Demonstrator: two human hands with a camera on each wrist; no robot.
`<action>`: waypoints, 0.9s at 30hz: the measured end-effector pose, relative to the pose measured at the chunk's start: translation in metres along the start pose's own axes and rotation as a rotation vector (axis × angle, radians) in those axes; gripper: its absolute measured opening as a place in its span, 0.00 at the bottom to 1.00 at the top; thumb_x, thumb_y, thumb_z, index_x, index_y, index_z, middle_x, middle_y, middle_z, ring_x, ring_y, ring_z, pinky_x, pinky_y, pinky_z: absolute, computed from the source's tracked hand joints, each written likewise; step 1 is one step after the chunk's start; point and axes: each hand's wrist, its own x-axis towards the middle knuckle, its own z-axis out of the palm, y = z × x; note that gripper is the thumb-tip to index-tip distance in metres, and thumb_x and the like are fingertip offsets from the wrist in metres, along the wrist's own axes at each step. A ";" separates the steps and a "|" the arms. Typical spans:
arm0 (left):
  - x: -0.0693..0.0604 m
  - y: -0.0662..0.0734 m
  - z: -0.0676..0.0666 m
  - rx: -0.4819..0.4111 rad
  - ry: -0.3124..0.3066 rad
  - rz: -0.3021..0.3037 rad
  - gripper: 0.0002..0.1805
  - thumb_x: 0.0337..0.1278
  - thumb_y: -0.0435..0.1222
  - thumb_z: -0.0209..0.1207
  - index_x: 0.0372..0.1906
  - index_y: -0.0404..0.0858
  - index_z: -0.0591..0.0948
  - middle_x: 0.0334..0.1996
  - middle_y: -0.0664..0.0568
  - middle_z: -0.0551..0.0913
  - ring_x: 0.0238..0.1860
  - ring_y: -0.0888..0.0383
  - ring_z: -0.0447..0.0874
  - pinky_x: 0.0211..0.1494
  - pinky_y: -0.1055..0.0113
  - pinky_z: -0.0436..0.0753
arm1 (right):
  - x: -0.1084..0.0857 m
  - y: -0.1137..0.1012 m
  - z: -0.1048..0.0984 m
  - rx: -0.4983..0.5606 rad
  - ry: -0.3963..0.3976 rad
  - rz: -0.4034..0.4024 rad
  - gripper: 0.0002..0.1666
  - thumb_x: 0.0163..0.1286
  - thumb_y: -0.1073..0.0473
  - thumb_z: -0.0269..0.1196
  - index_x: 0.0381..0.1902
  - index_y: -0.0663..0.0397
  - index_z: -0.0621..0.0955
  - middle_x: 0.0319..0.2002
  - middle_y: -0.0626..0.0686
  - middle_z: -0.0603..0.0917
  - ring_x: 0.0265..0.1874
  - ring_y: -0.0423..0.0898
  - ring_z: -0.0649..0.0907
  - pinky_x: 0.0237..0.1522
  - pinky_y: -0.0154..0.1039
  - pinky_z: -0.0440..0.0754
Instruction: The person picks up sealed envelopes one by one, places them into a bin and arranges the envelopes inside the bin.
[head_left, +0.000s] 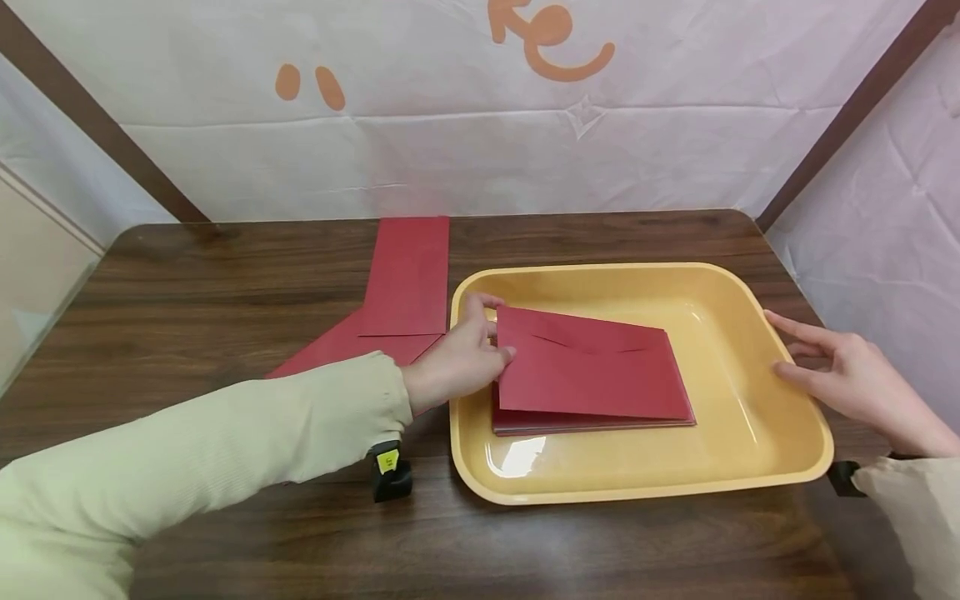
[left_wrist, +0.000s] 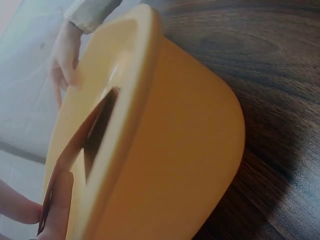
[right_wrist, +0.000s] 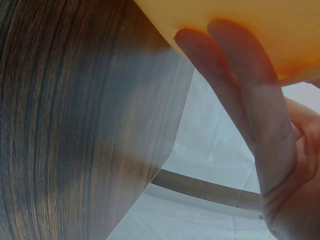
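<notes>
A red paper envelope point(head_left: 592, 371) with a curved slit lies over a stack of similar red envelopes point(head_left: 600, 425) in a yellow plastic tray point(head_left: 645, 462). My left hand point(head_left: 467, 354) reaches over the tray's left rim and pinches the top envelope's left edge between thumb and fingers. In the left wrist view that envelope point(left_wrist: 75, 142) is lifted and bent at the held end. At the tray's right side my right hand point(head_left: 851, 371) grips the rim, thumb on top. Its fingers point(right_wrist: 245, 80) press against the tray's outer wall in the right wrist view.
On the dark wooden table point(head_left: 225, 275), left of the tray, one red envelope point(head_left: 408, 275) overlaps another red piece point(head_left: 322, 354), partly hidden by my left sleeve. A pale cloth point(head_left: 450, 158) with orange marks hangs behind the table, another at the right.
</notes>
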 end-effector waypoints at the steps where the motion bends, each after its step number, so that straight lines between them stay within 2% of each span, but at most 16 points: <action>1: 0.001 0.000 0.001 0.032 0.004 0.001 0.31 0.63 0.26 0.52 0.65 0.37 0.50 0.38 0.42 0.81 0.20 0.60 0.73 0.31 0.71 0.71 | 0.000 0.000 0.000 0.002 0.000 0.000 0.38 0.64 0.60 0.65 0.70 0.55 0.65 0.40 0.68 0.85 0.23 0.28 0.81 0.25 0.25 0.74; 5: 0.001 0.000 0.005 0.203 0.034 0.025 0.32 0.61 0.28 0.55 0.64 0.33 0.52 0.24 0.47 0.77 0.18 0.59 0.69 0.26 0.71 0.69 | 0.000 -0.001 0.000 0.012 -0.002 0.003 0.38 0.64 0.60 0.65 0.70 0.55 0.65 0.40 0.68 0.85 0.23 0.29 0.81 0.24 0.25 0.75; 7: 0.000 0.002 0.005 0.305 0.047 0.008 0.32 0.61 0.30 0.56 0.64 0.32 0.52 0.18 0.49 0.72 0.16 0.58 0.67 0.25 0.70 0.68 | 0.000 -0.001 0.000 0.012 -0.003 0.004 0.38 0.64 0.60 0.65 0.70 0.55 0.65 0.40 0.69 0.85 0.23 0.29 0.82 0.24 0.26 0.75; 10: 0.001 0.005 0.006 0.418 0.032 -0.033 0.33 0.61 0.31 0.54 0.65 0.30 0.50 0.16 0.50 0.67 0.15 0.56 0.66 0.23 0.70 0.67 | 0.000 -0.001 0.000 0.010 -0.002 0.004 0.38 0.64 0.60 0.64 0.70 0.56 0.65 0.40 0.69 0.85 0.22 0.29 0.82 0.24 0.26 0.75; 12: 0.002 0.007 0.008 0.475 0.015 -0.078 0.34 0.62 0.31 0.53 0.65 0.29 0.48 0.18 0.48 0.70 0.16 0.55 0.69 0.22 0.69 0.69 | 0.000 -0.001 0.000 0.009 -0.003 0.004 0.38 0.64 0.60 0.64 0.70 0.56 0.65 0.40 0.69 0.85 0.22 0.30 0.82 0.24 0.27 0.75; 15: 0.006 0.008 0.011 0.566 0.003 -0.117 0.37 0.62 0.31 0.52 0.68 0.24 0.45 0.27 0.43 0.75 0.22 0.54 0.74 0.25 0.69 0.72 | 0.000 -0.001 0.000 -0.002 -0.003 0.005 0.38 0.64 0.60 0.64 0.70 0.55 0.65 0.40 0.68 0.85 0.22 0.30 0.81 0.24 0.27 0.74; 19: 0.009 0.009 0.014 0.684 -0.008 -0.153 0.35 0.61 0.31 0.53 0.66 0.22 0.49 0.38 0.39 0.76 0.32 0.52 0.77 0.31 0.68 0.74 | 0.000 -0.001 0.000 -0.006 -0.003 0.003 0.38 0.64 0.59 0.65 0.70 0.55 0.65 0.40 0.68 0.85 0.23 0.29 0.81 0.24 0.26 0.73; 23: 0.011 0.010 0.017 0.740 -0.028 -0.172 0.28 0.57 0.29 0.55 0.58 0.23 0.57 0.37 0.39 0.73 0.30 0.51 0.77 0.26 0.69 0.74 | 0.001 -0.001 0.001 0.000 -0.003 0.003 0.38 0.64 0.59 0.65 0.70 0.55 0.65 0.40 0.68 0.85 0.23 0.29 0.81 0.25 0.25 0.74; 27: 0.015 0.009 0.019 0.779 -0.043 -0.193 0.28 0.53 0.27 0.58 0.56 0.24 0.59 0.37 0.40 0.72 0.27 0.51 0.76 0.19 0.71 0.74 | 0.001 0.000 0.001 -0.001 -0.001 0.002 0.38 0.64 0.59 0.65 0.70 0.55 0.65 0.40 0.68 0.85 0.23 0.29 0.81 0.25 0.25 0.73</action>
